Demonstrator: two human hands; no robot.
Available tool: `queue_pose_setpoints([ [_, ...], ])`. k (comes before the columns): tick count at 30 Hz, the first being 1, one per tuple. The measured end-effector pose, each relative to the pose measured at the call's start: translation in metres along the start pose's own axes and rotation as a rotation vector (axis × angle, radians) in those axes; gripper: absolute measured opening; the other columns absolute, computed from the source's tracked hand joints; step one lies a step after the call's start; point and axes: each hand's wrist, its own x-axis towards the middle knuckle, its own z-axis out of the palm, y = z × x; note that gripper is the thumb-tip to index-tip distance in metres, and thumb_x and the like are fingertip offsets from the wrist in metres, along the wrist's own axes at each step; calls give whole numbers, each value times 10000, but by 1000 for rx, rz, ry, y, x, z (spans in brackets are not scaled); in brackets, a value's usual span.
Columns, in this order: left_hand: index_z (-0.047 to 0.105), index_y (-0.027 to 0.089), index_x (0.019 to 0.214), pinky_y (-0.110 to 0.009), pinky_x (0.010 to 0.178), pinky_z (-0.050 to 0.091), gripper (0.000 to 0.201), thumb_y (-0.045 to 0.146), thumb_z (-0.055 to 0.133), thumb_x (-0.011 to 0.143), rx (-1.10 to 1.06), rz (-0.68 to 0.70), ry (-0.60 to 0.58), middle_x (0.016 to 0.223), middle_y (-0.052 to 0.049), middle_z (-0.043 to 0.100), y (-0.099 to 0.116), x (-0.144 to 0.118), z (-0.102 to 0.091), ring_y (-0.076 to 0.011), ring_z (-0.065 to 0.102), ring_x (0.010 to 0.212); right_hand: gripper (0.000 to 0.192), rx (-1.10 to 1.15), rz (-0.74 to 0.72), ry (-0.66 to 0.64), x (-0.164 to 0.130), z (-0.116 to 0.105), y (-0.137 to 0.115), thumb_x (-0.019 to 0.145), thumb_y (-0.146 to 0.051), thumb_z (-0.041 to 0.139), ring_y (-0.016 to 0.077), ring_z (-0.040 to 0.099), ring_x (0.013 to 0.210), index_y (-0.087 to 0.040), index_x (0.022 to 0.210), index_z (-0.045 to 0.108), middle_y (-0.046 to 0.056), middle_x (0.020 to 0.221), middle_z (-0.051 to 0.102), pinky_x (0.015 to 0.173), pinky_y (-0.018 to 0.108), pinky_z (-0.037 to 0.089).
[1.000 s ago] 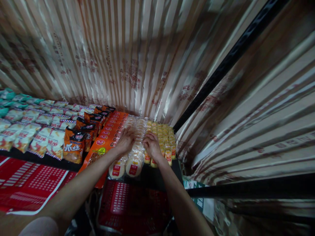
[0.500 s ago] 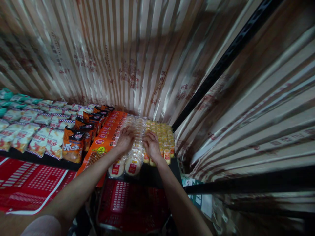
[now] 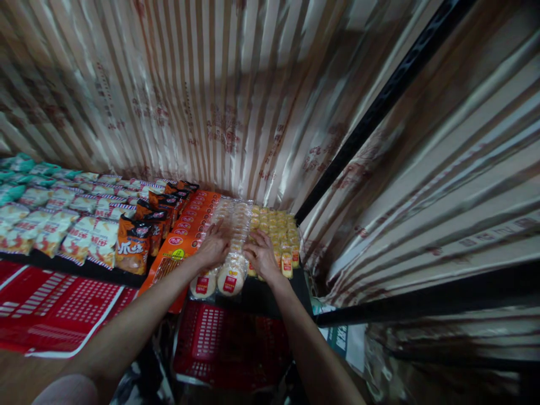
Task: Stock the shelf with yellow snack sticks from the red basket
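Left hand [image 3: 214, 249]: it is laid flat, fingers spread, on the clear packs of round cakes [image 3: 230, 247]. Nothing is closed in its grip; the packs are only pressed from the top.
Right hand [image 3: 262, 256]: it is laid flat too, fingers open, on the line where the round cakes meet the small yellow packs [image 3: 282, 236]. Nothing is held in it.
Round cakes: they lie on the shelf [image 3: 261, 292] in a long row under and between both hands. The two front ones, with red labels, stick out just near the wrists.
Left of the left hand: a row of orange boxes [image 3: 185, 239] is touched by the side of the cakes. Past it, dark orange bags [image 3: 133, 247] and white snack bags [image 3: 63, 233] are lined up.
Right of the right hand: the yellow packs are set in neat rows up to the striped curtain [image 3: 236, 101].
Below the hands: a red basket [image 3: 223, 346] is seen under the shelf.
Done so far: it looks like the rows are already filled and mostly neat.
Left to do: it seems only the cake row is being patted straight; the front packs may need a push back.
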Motion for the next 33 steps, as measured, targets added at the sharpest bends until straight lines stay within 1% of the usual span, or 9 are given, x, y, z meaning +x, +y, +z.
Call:
queue_pose_setpoints([
  [3, 638, 162, 823, -476, 1075, 227, 198, 185, 444, 790, 6, -14, 34, 1202, -87, 566, 0, 0, 5, -272, 217, 1335, 62, 19, 14, 6, 1, 2, -2, 745, -207, 627, 269, 314, 1245, -225, 754, 686, 74, 1178, 550, 994, 474, 320],
  [6, 640, 158, 822, -468, 1069, 243, 205, 179, 438, 796, 17, -32, 58, 1198, -94, 567, 2, 0, 10, -272, 248, 1322, 96, 33, 27, 29, 3, 5, -4, 740, -149, 599, 255, 345, 1228, -212, 705, 662, 71, 1144, 575, 988, 459, 335],
  [13, 638, 162, 816, -481, 1063, 254, 198, 189, 443, 800, 39, -68, 124, 1214, -99, 560, 2, -3, 17, -269, 234, 1326, 150, 16, 31, 63, 4, 9, -8, 772, -139, 535, 234, 349, 1230, -202, 672, 627, 70, 1144, 585, 993, 440, 344],
  [17, 641, 158, 824, -468, 1064, 268, 201, 199, 445, 807, 24, -80, 162, 1181, -95, 579, 4, -3, 16, -266, 268, 1307, 166, 14, 33, 87, 3, 10, -9, 792, -147, 509, 229, 349, 1229, -197, 702, 639, 79, 1140, 585, 1001, 435, 343],
  [21, 636, 164, 853, -460, 1064, 284, 191, 184, 455, 794, 2, -91, 186, 1141, -84, 589, 4, -4, 15, -260, 306, 1284, 149, 26, 34, 75, 0, 8, -9, 797, -166, 515, 237, 361, 1219, -192, 787, 661, 91, 1129, 589, 1007, 449, 339],
  [25, 623, 164, 865, -477, 1063, 287, 192, 190, 444, 799, -24, -62, 212, 1149, -87, 571, 4, -11, 10, -256, 272, 1300, 169, 25, -11, 97, -8, 3, -10, 815, -193, 511, 242, 358, 1219, -187, 894, 661, 103, 1156, 567, 1004, 457, 344],
  [27, 619, 171, 861, -488, 1064, 280, 183, 194, 450, 794, -35, -33, 215, 1164, -80, 559, 6, -16, 7, -257, 249, 1310, 161, 12, -34, 98, -12, -1, -12, 820, -204, 514, 248, 344, 1230, -201, 872, 667, 92, 1180, 549, 1002, 468, 343],
  [30, 622, 172, 863, -505, 1068, 260, 174, 199, 473, 777, -28, 6, 174, 1186, -83, 544, 9, -25, 3, -264, 248, 1308, 152, -15, -49, 60, -18, -6, -17, 815, -208, 529, 262, 319, 1242, -216, 820, 681, 78, 1208, 531, 999, 485, 339],
  [33, 621, 162, 912, -512, 1060, 264, 207, 192, 462, 783, -2, -9, 160, 1214, -97, 528, 11, -30, 4, -267, 238, 1313, 160, -39, -35, 25, -22, -5, -19, 812, -204, 539, 268, 312, 1243, -226, 832, 696, 78, 1227, 522, 988, 487, 349],
])
